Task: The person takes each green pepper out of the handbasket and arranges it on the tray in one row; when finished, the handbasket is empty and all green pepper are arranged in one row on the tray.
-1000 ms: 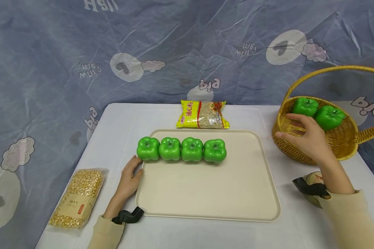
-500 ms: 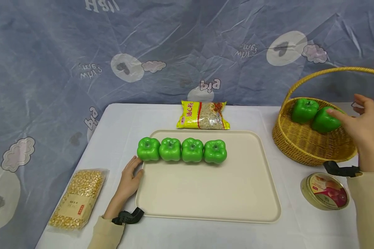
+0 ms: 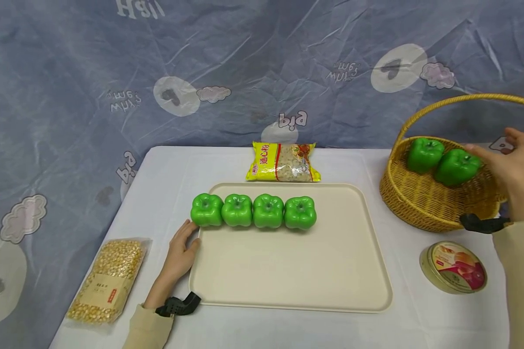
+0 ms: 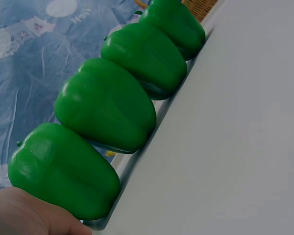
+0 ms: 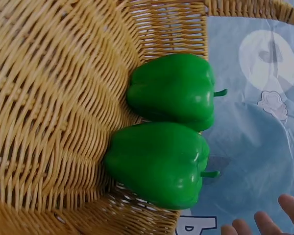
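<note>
Several green bell peppers (image 3: 268, 211) stand in a touching row along the far left part of a beige tray (image 3: 288, 271). My left hand (image 3: 180, 254) rests at the tray's left edge, its fingertips by the leftmost pepper (image 4: 63, 171); in the left wrist view the hand touches or nearly touches that pepper. At the right, a wicker basket (image 3: 408, 203) holds two more green bell peppers, a left one (image 3: 425, 155) and a right one (image 3: 457, 167). Over the basket's right side hovers my right hand (image 3: 517, 167), thumb and fingers spread, holding nothing. The right wrist view shows its fingertips (image 5: 264, 223) apart from both peppers.
A yellow pasta bag (image 3: 284, 162) lies behind the tray. Left of my left hand is a clear bag of corn kernels (image 3: 106, 281). A round tin (image 3: 454, 267) sits in front of the basket, whose tall handle (image 3: 467, 98) arches above it.
My right hand has moved right from over the basket's front left to its right side, uncovering the tin. My left hand and the row of peppers have stayed put.
</note>
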{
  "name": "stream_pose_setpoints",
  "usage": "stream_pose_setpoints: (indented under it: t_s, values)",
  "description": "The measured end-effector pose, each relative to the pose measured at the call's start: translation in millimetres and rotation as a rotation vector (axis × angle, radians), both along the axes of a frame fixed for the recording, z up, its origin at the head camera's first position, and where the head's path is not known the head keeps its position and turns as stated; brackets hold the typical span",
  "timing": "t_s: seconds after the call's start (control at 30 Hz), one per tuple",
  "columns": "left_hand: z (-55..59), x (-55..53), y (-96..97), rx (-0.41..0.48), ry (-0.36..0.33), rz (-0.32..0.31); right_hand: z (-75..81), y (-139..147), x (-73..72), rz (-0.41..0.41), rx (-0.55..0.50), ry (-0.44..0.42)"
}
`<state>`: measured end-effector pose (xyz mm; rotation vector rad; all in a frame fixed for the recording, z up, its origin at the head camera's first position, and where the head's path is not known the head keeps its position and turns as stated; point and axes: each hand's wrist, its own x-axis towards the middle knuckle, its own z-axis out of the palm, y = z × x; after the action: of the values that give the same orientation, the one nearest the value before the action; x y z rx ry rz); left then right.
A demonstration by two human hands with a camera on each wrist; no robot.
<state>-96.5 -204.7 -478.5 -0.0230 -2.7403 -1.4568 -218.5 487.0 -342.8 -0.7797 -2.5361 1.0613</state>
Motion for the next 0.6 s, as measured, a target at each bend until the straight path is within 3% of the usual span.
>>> stream_pose_setpoints:
  t_s: [0.2,0.3,0.5,0.6]
  values:
    - [-1.4,0.6,-0.8,0.004,-0.005,0.001,3.5,-5.2,-1.7,-0.035,-0.062,-0.036]
    - [-2.0,0.6,-0.7,0.008,-0.004,-0.001,-1.8,-0.6,-5.4,-0.039,-0.077,-0.050]
    - [-1.9,0.2,-0.6,0.004,-0.001,-0.003,-36.7,42.9,-28.4,-0.043,-0.072,-0.062]
    - [-1.4,0.1,-0.9,0.005,-0.002,-0.001,-44.7,51.3,-33.9,-0.039,-0.071,-0.089]
